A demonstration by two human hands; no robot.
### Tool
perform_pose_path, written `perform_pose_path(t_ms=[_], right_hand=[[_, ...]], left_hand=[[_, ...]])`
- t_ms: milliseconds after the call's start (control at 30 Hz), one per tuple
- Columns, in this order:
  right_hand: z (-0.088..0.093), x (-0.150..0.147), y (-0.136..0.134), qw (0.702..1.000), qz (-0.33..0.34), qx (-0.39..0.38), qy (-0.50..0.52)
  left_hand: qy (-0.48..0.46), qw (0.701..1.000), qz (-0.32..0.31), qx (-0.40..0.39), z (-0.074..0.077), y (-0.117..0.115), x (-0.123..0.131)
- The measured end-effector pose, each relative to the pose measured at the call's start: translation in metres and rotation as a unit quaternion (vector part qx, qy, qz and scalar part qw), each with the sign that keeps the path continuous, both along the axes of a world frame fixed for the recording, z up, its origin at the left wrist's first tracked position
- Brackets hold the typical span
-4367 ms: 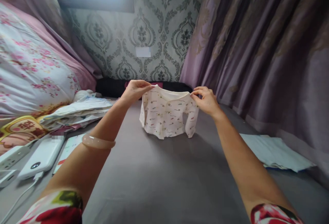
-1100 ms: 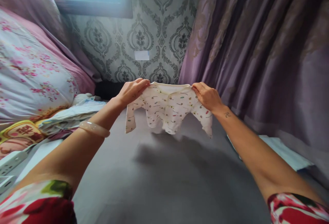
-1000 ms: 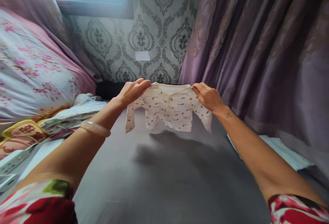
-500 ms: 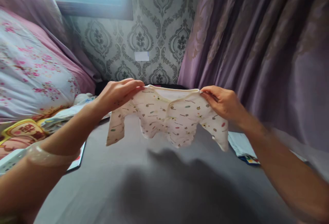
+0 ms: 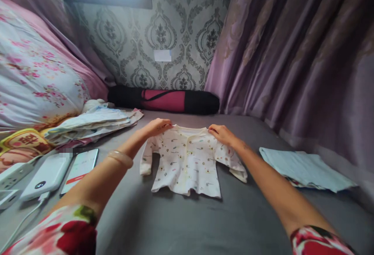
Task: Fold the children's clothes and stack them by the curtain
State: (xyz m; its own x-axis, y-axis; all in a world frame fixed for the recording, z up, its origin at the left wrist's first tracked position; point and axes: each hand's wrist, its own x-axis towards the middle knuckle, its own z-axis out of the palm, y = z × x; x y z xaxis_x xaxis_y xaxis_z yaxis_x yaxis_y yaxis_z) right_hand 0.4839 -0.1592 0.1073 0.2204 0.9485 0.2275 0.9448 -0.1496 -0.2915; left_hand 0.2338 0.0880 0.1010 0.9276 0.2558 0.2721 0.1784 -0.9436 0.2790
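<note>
A small white baby shirt (image 5: 187, 161) with a scattered print and a pale yellow front edging lies spread on the grey sheet (image 5: 233, 224), its hem toward me. My left hand (image 5: 157, 127) pinches its left shoulder beside the collar. At the other shoulder, my right hand (image 5: 221, 133) grips the fabric between thumb and fingers. Both sleeves angle outward, and the right one is partly behind my right forearm.
Folded light-blue cloth (image 5: 306, 169) lies at right. To the left are a stack of clothes (image 5: 96, 124), a phone (image 5: 80, 169), a white power bank (image 5: 48, 177) with a cable and a power strip (image 5: 14, 175). A black and pink roll bag (image 5: 163, 100) lies along the wall.
Both hands have lowered the shirt from hanging in the air onto the sheet, where it now lies flatter. The roll bag behind has come into full view.
</note>
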Motion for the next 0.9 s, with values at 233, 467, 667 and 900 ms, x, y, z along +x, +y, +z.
perform_pose_path(t_ms=[233, 467, 667, 900], right_hand=[[-0.050, 0.008, 0.020, 0.993, -0.039, -0.071, -0.082], [-0.059, 0.020, 0.033, 0.988, -0.038, -0.100, -0.107], [-0.069, 0.035, 0.048, 0.988, -0.040, -0.105, -0.104], [-0.079, 0.050, 0.069, 0.988, -0.036, -0.117, -0.096]], left_hand=[[0.033, 0.998, 0.032, 0.043, -0.048, 0.011, 0.014], [0.041, 0.998, 0.032, 0.045, -0.060, 0.026, 0.027], [0.051, 0.998, 0.036, 0.017, -0.066, 0.037, 0.039], [0.056, 0.998, 0.038, -0.007, -0.075, 0.054, 0.050]])
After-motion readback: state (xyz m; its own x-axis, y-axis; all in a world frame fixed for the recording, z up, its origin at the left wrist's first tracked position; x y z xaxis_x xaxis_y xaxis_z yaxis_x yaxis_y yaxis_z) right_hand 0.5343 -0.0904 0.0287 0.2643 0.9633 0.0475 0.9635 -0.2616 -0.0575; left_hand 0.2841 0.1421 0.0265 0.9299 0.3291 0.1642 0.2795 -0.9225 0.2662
